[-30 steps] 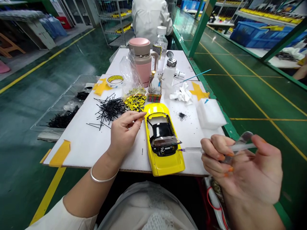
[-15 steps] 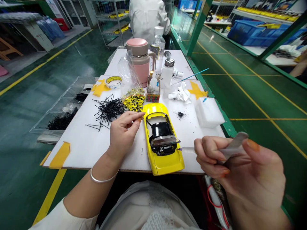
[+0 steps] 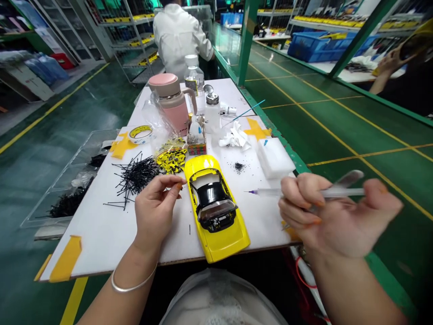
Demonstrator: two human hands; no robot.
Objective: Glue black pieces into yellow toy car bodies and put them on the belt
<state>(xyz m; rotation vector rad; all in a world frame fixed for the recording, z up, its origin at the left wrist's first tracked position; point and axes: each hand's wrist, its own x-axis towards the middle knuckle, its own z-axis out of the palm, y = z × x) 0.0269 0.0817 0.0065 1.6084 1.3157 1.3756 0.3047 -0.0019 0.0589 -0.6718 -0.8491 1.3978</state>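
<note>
A yellow model car body (image 3: 225, 241) with a black interior lies on the white board, its clear windscreen piece (image 3: 216, 210) toward me. My left hand (image 3: 157, 207) is closed in a pinch beside the car's left edge; whatever the fingertips hold is too small to make out. In my right hand (image 3: 324, 212) a clear syringe (image 3: 270, 192) with a purple needle tip points left, apart from the car's right side. The thumb is near the syringe's rear end. A flat metal tool (image 3: 348, 179), perhaps tweezers, also sticks out of this hand.
Black thin sticks (image 3: 135, 176) and a bag of yellow-black parts (image 3: 171, 155) lie left of the car. Behind stand a pink mug (image 3: 172, 108) and a dispenser bottle (image 3: 212, 113). A white foam block (image 3: 275, 158) sits at right. A person (image 3: 179, 36) sits ahead.
The syringe needle has moved from beside the car's right edge to a gap away from it. My right thumb has shifted back along the syringe. The whole view has turned slightly right.
</note>
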